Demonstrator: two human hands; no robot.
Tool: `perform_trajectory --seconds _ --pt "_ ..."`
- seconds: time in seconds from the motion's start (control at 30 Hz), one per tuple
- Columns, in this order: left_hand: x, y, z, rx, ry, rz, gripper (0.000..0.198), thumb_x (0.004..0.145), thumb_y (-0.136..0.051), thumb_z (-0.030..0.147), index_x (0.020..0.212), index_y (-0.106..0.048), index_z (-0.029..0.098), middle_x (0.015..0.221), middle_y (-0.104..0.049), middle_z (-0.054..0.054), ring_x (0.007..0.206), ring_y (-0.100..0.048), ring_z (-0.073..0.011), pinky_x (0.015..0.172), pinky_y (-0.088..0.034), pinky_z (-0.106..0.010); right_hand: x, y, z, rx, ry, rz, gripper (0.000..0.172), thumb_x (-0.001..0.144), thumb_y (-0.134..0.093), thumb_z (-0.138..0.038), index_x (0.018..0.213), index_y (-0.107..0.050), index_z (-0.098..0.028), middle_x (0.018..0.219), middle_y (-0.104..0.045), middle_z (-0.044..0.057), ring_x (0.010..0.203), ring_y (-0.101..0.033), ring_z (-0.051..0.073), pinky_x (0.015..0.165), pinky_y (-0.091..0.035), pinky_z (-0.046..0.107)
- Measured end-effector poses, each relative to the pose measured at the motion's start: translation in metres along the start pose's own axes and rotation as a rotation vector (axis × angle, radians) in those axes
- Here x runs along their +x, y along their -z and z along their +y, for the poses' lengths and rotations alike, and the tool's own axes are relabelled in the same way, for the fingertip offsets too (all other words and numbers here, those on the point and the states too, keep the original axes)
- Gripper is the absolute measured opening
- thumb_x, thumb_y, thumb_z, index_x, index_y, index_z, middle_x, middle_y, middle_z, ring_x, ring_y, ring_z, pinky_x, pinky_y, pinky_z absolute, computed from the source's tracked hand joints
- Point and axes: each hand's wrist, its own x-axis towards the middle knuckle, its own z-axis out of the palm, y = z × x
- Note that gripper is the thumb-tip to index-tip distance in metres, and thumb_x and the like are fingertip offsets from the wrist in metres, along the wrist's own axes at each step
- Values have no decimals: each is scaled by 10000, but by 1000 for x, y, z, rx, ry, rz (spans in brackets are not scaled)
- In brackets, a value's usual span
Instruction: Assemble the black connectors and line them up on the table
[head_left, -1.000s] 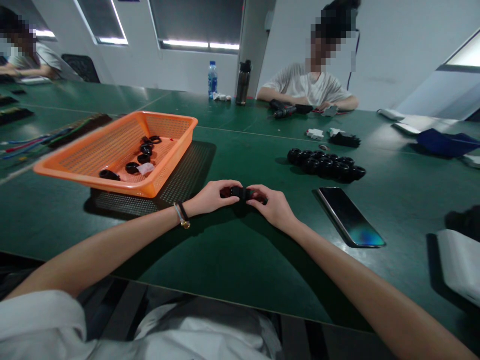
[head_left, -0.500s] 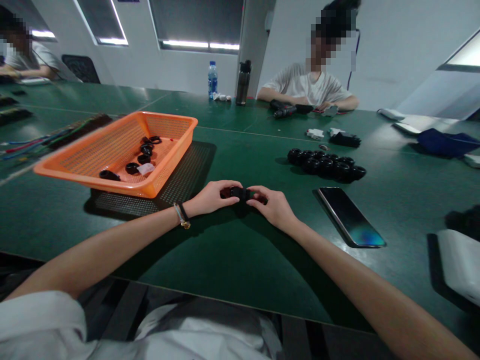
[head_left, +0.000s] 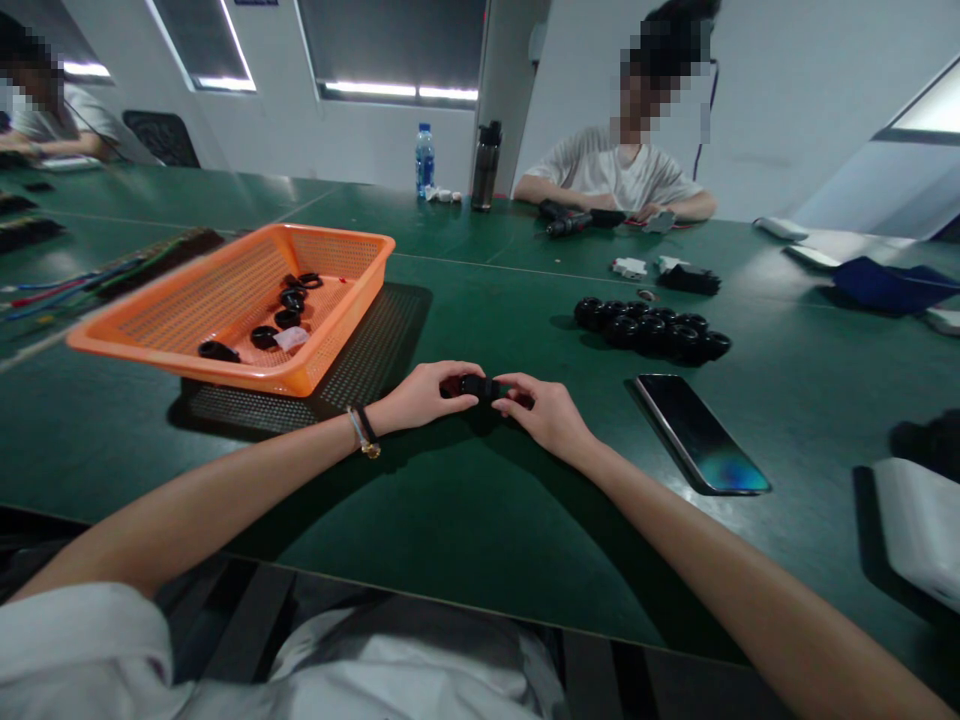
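Note:
Between my two hands is a small black cylindrical part (head_left: 478, 386), held just above the green table (head_left: 420, 530). My left hand (head_left: 425, 397) pinches its left end between thumb and fingers. From the other side, my right hand (head_left: 545, 412) closes thumb and fingertips on its right end. The part is dark and small, so its exact kind does not show. To my left, an orange mesh basket (head_left: 341, 240) holds several black rounded parts (head_left: 287, 318) and a small whitish scrap (head_left: 292, 338). Beyond my right hand sits a cluster of glossy black round parts (head_left: 651, 328).
A smartphone (head_left: 697, 435) lies right of my right hand, with a white object (head_left: 922, 530) near the right edge. Across the table are a power drill (head_left: 568, 222), a water bottle (head_left: 425, 160), a dark bottle (head_left: 487, 166) and a seated person (head_left: 619, 175). Wires (head_left: 112, 275) lie left.
My right hand's fingers have shifted very slightly at the black part. Otherwise both hands and the things on the table stay in place.

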Motion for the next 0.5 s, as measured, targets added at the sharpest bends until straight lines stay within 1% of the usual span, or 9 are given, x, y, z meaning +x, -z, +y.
perform_trajectory --seconds 0.5 --pt "0 0 1 19 -15 -8 348 742 -597 250 1070 -594 134 1001 -651 -61 833 -601 -151 747 -478 -249 1 1 -3 -9 -29 -48 255 790 -582 -194 1031 -627 -121 615 -644 -5 557 -576 125 588 -435 250"
